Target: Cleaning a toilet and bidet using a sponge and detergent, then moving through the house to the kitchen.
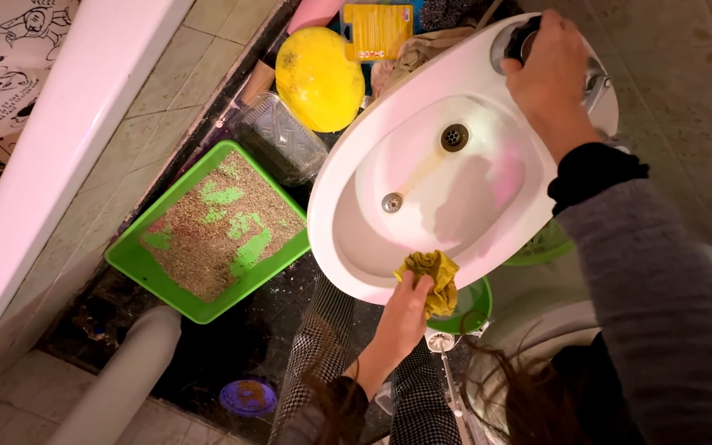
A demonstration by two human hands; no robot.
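**Cloth at the basin rim, hand on the tap**

Loose strands of dark hair (529, 395) hung closest to the lens, beside the grey sleeve (661, 305) of the person's right arm. That arm reached over a white oval ceramic basin (348, 239) to the right hand (550, 70), whose fingers were wrapped down over the chrome tap (521, 37). The tap was mostly hidden beneath them, so its setting could not be read.

The left hand (405, 309) came up from below, its fingers clamped on a crumpled mustard-yellow cloth (434, 276). The cloth was pressed against the near rim of the basin, partly hanging over the outer edge. Inside the bowl, a faint pink stain (504, 181) showed to the right of the round metal drain (454, 137). No running water could be seen.

On the dark floor to the left lay a bright green plastic tray (125, 259) scattered with brown granules, its corner tucked just under the basin. A clear plastic container (282, 140) and a round yellow plastic lid (320, 78) sat beyond it, and a small purple dish (247, 397) lay near the checked trousers (311, 363).

Several things looked risky. The cloth rode the very lip, so a slack grip could drop it towards the green bowl (475, 301) beneath. A hard turn at the tap could splash water over the rim into the granules. The crowded floor left little room for a safe step.
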